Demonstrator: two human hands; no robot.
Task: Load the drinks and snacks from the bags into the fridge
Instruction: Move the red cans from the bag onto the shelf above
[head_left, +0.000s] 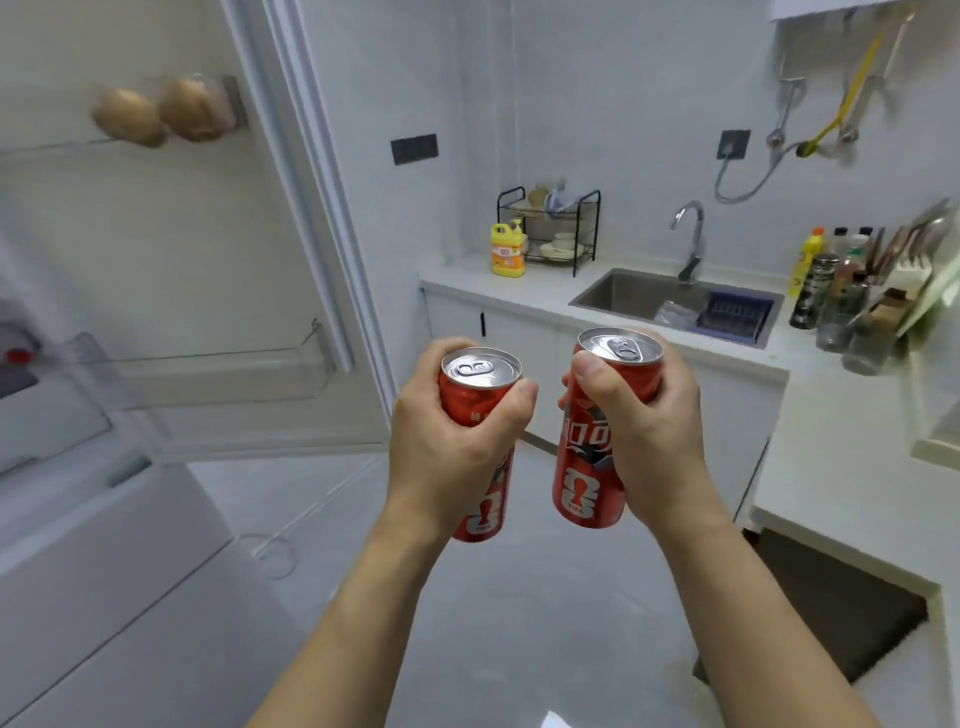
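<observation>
My left hand (447, 447) grips a tall red soda can (478, 384) upright, its silver top facing me. My right hand (644, 431) grips a second red soda can (584, 467) of the same kind, also upright, a little to the right. Both cans hang in mid-air above the floor, close together but apart. The open fridge door (182, 234) stands at the left with a clear lower door shelf (218, 371). Two brown rounded items (161, 111) sit on the upper door shelf. The bags are out of view.
A white counter (841, 467) runs along the right with a steel sink (675, 301) and tap. A black dish rack (550, 228), a yellow detergent bottle (508, 249) and several bottles (831, 291) stand on it. A dark mat (831, 603) lies on the grey floor.
</observation>
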